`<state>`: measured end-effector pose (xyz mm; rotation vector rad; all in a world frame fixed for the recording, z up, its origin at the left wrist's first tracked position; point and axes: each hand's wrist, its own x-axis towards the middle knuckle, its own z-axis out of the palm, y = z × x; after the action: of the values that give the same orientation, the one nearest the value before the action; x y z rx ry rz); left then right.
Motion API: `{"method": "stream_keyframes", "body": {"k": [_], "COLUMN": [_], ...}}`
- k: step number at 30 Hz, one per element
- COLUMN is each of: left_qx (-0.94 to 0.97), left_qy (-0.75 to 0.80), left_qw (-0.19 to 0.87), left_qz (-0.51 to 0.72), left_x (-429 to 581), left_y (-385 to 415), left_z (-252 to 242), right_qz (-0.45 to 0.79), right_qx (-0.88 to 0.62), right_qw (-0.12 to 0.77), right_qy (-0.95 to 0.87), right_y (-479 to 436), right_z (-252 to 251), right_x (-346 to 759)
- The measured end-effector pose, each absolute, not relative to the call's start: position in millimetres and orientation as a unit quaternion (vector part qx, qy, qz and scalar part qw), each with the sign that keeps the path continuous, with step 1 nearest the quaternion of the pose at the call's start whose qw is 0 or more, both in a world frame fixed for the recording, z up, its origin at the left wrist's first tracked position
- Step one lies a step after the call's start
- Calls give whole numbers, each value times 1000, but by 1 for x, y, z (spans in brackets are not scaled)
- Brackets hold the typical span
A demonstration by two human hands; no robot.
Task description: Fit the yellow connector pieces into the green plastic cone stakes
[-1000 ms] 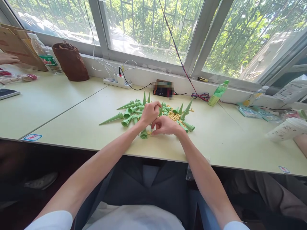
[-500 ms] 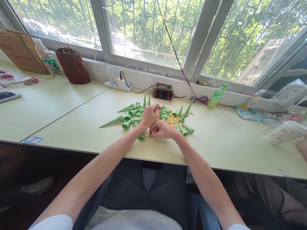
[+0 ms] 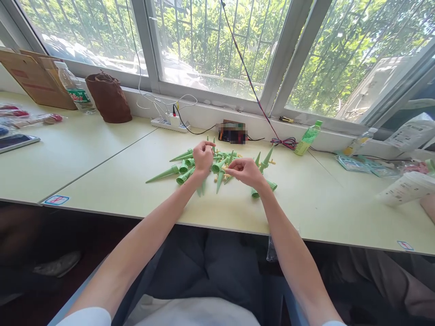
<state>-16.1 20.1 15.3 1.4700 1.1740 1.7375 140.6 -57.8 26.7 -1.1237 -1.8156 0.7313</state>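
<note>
Head view shows the left hand point(image 3: 203, 158) curled among green cones point(image 3: 163, 174) on the bench point(image 3: 340, 203), its contents hidden; the right hand point(image 3: 247, 172) bends its fingers toward the thumb beside a downward-pointing green cone point(image 3: 220, 181), whether pinching anything I cannot tell. Handling small parts seems in hand; the next move calls for precise fingertip control.

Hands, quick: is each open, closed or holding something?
Left hand: curled closed; any contents hidden.
Right hand: pinched closed near a green cone; whether it holds anything is unclear.
</note>
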Motion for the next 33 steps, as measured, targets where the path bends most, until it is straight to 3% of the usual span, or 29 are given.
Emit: {"method": "stream_keyframes", "body": {"k": [4,6,12,18,27,33], "left_qx": [582,638,766,797,812,795], "left_qy": [466,477,514,523,518,493], "left_qw": [256,205,71,33,18,34], "left_qz": [615,569,379,298,267,351], "left_x": [-15,-14,-11,-8,-7,-5], "left_y": [19,17,8,6,4,1], "left_z": [12,10,4,-1,-1,3], "right_qz": [133,73,3,-8,-13,27], "right_qx": [-504,-538,-618,-655,-683,-732], "right_qw": [556,573,534,521,517,409], "right_qy": [-648,-614,-577,-547,-515,-545], "right_y": [-52,-48,-38,-35,-36,-35], "right_z": [24,22,13,10,9,4], "right_x": [140,141,148,150,152,152]}}
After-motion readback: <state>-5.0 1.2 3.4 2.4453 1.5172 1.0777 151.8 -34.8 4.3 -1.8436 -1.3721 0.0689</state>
